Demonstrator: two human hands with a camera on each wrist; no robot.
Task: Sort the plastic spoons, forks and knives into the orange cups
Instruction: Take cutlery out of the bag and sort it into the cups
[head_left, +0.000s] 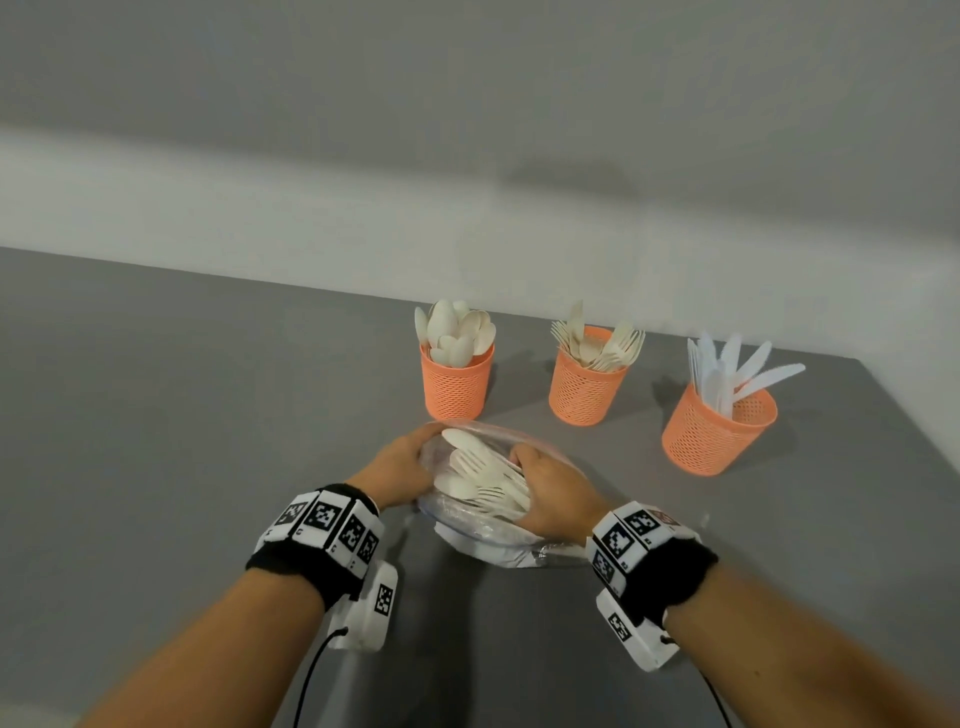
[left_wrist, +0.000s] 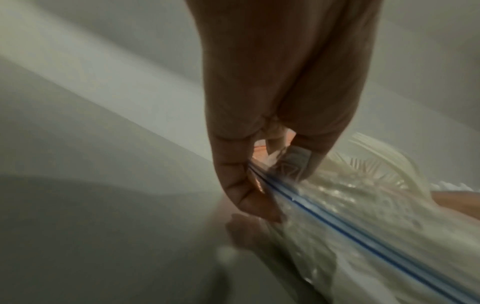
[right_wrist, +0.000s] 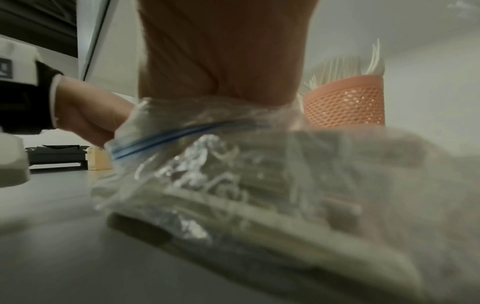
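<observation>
A clear zip bag (head_left: 498, 545) of white plastic cutlery (head_left: 480, 480) lies on the grey table in front of three orange mesh cups. The left cup (head_left: 457, 387) holds spoons, the middle cup (head_left: 584, 389) forks, the right cup (head_left: 714, 436) knives. My left hand (head_left: 418, 460) pinches the bag's blue zip edge (left_wrist: 262, 183) and holds the mouth apart. My right hand (head_left: 522, 483) is inside the bag mouth, curled over the handles of the loose forks and spoons. Its fingertips are hidden by the plastic (right_wrist: 233, 164).
The grey table (head_left: 208, 415) runs left and towards me. Its far edge meets a pale wall just behind the cups, and its right edge lies beyond the knife cup. In the right wrist view the fork cup (right_wrist: 345, 102) stands right behind the bag.
</observation>
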